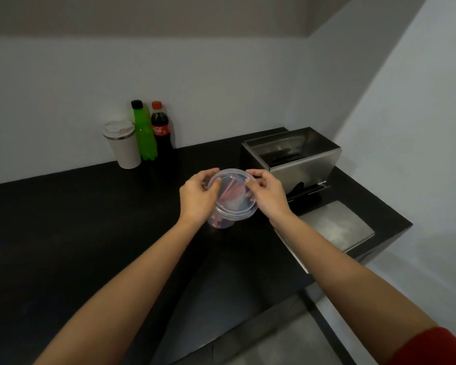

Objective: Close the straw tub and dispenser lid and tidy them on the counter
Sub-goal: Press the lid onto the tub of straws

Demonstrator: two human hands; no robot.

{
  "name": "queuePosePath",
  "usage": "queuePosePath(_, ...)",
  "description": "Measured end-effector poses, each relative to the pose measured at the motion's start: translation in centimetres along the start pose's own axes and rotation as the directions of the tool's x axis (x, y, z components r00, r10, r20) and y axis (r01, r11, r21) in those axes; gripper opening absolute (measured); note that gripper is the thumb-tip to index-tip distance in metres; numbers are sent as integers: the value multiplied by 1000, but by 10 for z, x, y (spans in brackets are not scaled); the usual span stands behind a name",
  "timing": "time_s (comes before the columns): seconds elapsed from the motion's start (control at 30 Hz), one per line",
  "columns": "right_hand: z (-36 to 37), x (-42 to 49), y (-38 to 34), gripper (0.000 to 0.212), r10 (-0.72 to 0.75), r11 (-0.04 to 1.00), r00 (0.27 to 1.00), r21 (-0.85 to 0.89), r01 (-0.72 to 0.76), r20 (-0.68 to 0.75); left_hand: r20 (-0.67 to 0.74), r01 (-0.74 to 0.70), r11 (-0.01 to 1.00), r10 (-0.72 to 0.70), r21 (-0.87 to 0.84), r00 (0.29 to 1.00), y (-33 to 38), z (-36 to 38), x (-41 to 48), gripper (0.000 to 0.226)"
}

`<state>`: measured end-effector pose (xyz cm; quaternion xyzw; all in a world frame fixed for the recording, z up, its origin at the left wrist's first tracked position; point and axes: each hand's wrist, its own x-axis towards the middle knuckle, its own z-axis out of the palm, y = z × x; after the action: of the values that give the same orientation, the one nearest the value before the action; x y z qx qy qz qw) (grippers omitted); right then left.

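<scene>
A clear plastic straw tub stands on the black counter, with red straws showing through its wall. Its clear round lid lies on the rim. My left hand grips the lid's left edge, thumb on top. At the lid's right edge my right hand pinches it with fingers and thumb. The steel straw dispenser stands just right of the tub with its top open. Its flat steel lid lies on the counter in front of it, partly under my right forearm.
A white travel mug, a green bottle and a cola bottle stand against the back wall at the left. The counter ends at the right behind the dispenser, beside a white wall. Its front edge runs diagonally below my arms.
</scene>
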<state>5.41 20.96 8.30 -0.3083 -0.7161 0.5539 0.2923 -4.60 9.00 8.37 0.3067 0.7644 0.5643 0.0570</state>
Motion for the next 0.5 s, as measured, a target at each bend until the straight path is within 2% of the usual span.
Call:
queuePosePath(0.1,2,18,-3,24,-49,995,998,-89,53,42,-62,4,998,-1,55,998,1,0,19,32)
queuePosePath(0.27,11,39,0,31,-93,967,988,-223,119,122,-72,56,992,-48,113,996,-7,-3,35,34)
queuePosePath(0.5,23,53,7,34,-131,886,985,-433,167,112,-67,112,979,-102,171,993,-17,3,47,35)
